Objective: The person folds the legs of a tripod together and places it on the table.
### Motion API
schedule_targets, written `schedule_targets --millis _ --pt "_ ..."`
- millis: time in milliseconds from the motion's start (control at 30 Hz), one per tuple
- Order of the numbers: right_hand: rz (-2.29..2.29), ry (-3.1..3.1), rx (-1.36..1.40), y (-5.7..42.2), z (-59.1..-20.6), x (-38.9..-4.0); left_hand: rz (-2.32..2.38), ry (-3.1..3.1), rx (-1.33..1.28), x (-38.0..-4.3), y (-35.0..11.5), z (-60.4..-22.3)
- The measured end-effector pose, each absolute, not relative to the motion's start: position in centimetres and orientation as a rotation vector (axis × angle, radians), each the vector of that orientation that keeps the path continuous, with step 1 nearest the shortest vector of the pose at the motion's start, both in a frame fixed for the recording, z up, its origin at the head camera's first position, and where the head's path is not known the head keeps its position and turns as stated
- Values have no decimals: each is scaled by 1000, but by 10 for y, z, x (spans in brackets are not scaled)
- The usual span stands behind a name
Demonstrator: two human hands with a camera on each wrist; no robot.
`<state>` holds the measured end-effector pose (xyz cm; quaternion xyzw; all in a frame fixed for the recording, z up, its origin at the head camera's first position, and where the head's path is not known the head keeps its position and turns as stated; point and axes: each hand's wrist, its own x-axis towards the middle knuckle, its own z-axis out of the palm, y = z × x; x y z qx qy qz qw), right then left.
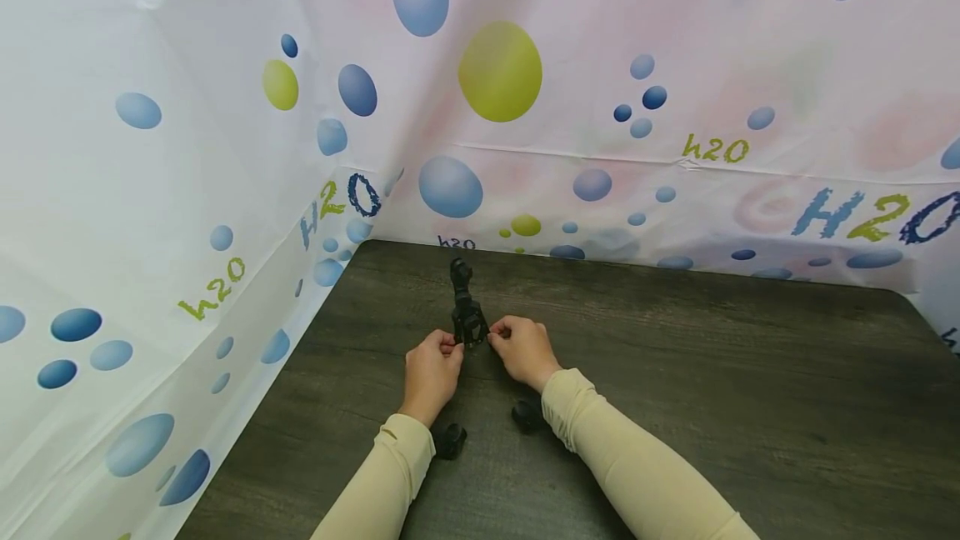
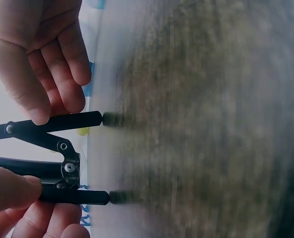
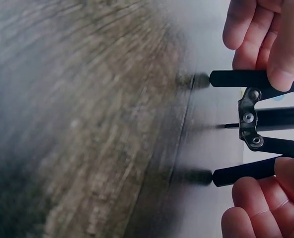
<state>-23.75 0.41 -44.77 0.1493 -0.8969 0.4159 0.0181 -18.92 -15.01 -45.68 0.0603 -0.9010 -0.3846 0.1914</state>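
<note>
A small black tripod [image 1: 468, 319] stands upright on the dark tabletop, legs partly spread, with a jointed upper part. My left hand [image 1: 433, 373] pinches its left leg between thumb and fingers; in the left wrist view this leg [image 2: 82, 195] runs along the bottom. My right hand [image 1: 522, 350] pinches the right leg [image 3: 244, 171] the same way, low in the right wrist view. Riveted metal hinges [image 3: 248, 117] join the legs to the central tube [image 3: 281, 118]. The feet are right at the table surface.
The dark wood-grain table [image 1: 712, 382] reaches to a white sheet [image 1: 600, 23] printed with bubbles and lettering, which hangs behind and along the left side. A rounded black device [image 1: 527, 415] is beside the right wrist, and another black device [image 1: 451, 442] beside the left.
</note>
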Motion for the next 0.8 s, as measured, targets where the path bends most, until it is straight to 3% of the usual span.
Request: schedule_targets --millis 800 --pt "1260 -2809 456 1 -448 -237 -1076 -2544 175 -189 -150 -455"
